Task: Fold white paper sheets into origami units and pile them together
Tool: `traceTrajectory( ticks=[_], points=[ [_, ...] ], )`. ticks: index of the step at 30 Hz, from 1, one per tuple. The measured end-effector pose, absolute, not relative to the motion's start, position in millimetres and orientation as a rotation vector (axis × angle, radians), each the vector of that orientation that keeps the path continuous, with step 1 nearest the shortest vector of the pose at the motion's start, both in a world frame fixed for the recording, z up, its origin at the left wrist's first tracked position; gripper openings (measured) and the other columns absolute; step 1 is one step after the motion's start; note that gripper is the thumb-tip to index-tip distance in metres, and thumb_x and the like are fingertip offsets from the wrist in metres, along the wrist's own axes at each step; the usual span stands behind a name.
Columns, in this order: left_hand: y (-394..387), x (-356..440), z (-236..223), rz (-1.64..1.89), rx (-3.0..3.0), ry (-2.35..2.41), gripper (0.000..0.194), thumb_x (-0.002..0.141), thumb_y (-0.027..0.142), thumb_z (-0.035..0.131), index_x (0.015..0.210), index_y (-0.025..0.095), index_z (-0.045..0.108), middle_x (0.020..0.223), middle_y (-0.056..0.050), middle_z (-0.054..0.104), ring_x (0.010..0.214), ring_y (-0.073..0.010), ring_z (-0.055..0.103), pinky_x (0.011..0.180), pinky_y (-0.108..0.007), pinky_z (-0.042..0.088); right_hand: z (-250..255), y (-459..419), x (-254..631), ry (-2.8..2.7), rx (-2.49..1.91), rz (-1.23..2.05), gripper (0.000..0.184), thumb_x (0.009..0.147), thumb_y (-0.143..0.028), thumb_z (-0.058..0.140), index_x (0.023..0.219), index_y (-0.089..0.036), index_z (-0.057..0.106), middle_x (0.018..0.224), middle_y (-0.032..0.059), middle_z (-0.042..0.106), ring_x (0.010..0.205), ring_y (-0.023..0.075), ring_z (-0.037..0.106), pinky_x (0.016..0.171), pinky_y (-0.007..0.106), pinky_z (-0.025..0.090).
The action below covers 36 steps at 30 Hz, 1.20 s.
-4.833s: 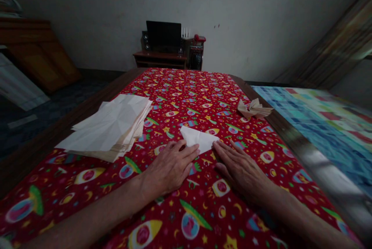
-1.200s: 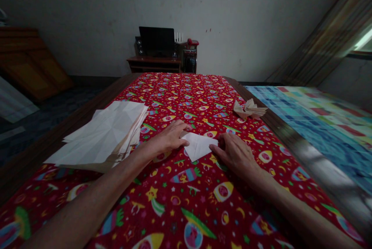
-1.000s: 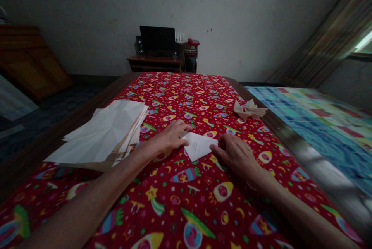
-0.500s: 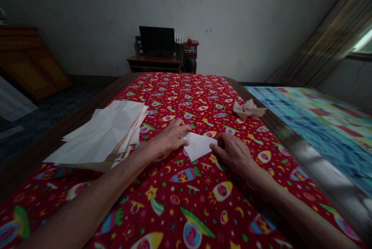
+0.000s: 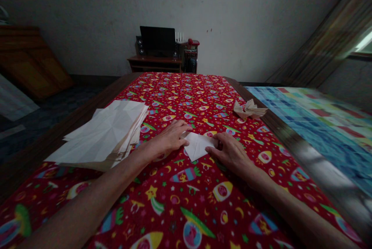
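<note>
A small folded piece of white paper (image 5: 197,146) lies on the red patterned cloth (image 5: 186,187), between my two hands. My left hand (image 5: 174,134) pinches its left corner, thumb in front and fingers behind. At the other end, my right hand (image 5: 228,148) grips the right corner, its thumb resting on the front face and its fingers curled behind. A crease line runs down the paper near its middle. My fingers cover both side corners.
To the left lies a stack of creased paper sheets (image 5: 107,136). A folded paper figure (image 5: 250,109) sits near the table's right edge. Beyond the far end stand a monitor (image 5: 157,38) and a desk (image 5: 154,60). A bed with a patterned cover (image 5: 316,129) is at right.
My right thumb has slid a little to the left over the paper's right part. My left hand and the paper have stayed nearly in place.
</note>
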<state>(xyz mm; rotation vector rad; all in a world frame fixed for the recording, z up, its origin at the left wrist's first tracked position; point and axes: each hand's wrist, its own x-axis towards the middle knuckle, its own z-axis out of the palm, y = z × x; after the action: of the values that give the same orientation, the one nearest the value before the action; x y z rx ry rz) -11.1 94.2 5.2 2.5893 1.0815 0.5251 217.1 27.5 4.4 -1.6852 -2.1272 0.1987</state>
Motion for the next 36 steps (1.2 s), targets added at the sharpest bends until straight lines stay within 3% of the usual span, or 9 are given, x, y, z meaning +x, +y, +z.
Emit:
traceTrajectory(
  ticks=[6,12,16,23,27,30,36],
  points=[
    [89.5,-4.1,6.1,0.585,2.577,1.021,0.036,0.073,0.016,0.065,0.108,0.020,0.061,0.115,-0.006,0.055,0.111,-0.0214,0.048,0.099,-0.037,0.038,2.3,36.2,216.3,-2.123,-1.632,0.283,0.026,0.074,-0.035,0.064,0.096,-0.021,0.065,0.085,0.0043,0.065,0.073,0.0177,0.057,0.060,0.026,0.036],
    [85.6,5.7,1.0,0.693,2.569,1.079,0.038,0.076,0.027,0.068,0.111,0.018,0.059,0.110,-0.007,0.059,0.108,-0.0225,0.050,0.096,-0.035,0.041,4.9,36.9,212.5,-2.080,-1.604,0.355,0.010,0.075,-0.030,0.061,0.080,-0.021,0.062,0.073,0.0009,0.064,0.065,0.0155,0.056,0.055,0.023,0.033],
    [88.3,7.0,-0.2,0.686,2.595,1.110,0.042,0.073,0.029,0.071,0.113,0.020,0.058,0.106,-0.005,0.060,0.104,-0.0224,0.051,0.093,-0.036,0.041,6.4,34.3,210.7,-2.056,-1.607,0.374,0.012,0.076,-0.029,0.059,0.068,-0.020,0.055,0.065,-0.0010,0.059,0.060,0.0135,0.053,0.052,0.023,0.029],
    [86.5,1.8,7.3,0.660,2.652,1.092,0.036,0.077,0.028,0.068,0.111,0.020,0.059,0.102,-0.004,0.061,0.100,-0.0211,0.052,0.088,-0.033,0.042,4.1,30.5,211.6,-2.093,-1.488,0.296,0.010,0.080,-0.025,0.054,0.072,-0.020,0.054,0.068,-0.0003,0.059,0.064,0.0138,0.053,0.057,0.023,0.032],
    [83.0,0.9,13.9,0.621,2.694,1.109,0.022,0.078,0.029,0.067,0.097,0.019,0.063,0.092,-0.002,0.062,0.091,-0.0196,0.055,0.081,-0.030,0.043,-0.5,31.0,212.7,-2.102,-1.445,0.217,0.003,0.079,-0.021,0.055,0.079,-0.019,0.057,0.077,0.0020,0.062,0.071,0.0151,0.055,0.063,0.024,0.036],
    [80.8,2.2,16.9,0.649,2.688,1.143,0.011,0.078,0.027,0.066,0.085,0.018,0.064,0.086,-0.001,0.062,0.087,-0.0188,0.056,0.075,-0.028,0.042,-3.5,32.0,213.7,-2.116,-1.401,0.184,0.008,0.079,-0.018,0.056,0.086,-0.019,0.060,0.084,0.0037,0.064,0.077,0.0161,0.057,0.069,0.025,0.038],
    [85.2,-3.8,14.1,0.683,2.650,1.127,0.005,0.081,0.018,0.059,0.078,0.018,0.062,0.080,0.000,0.059,0.080,-0.0146,0.056,0.067,-0.023,0.041,-4.5,31.0,214.2,-2.182,-1.315,0.114,0.007,0.083,-0.018,0.054,0.078,-0.017,0.059,0.077,0.0041,0.060,0.072,0.0159,0.053,0.064,0.025,0.036]
  ],
)
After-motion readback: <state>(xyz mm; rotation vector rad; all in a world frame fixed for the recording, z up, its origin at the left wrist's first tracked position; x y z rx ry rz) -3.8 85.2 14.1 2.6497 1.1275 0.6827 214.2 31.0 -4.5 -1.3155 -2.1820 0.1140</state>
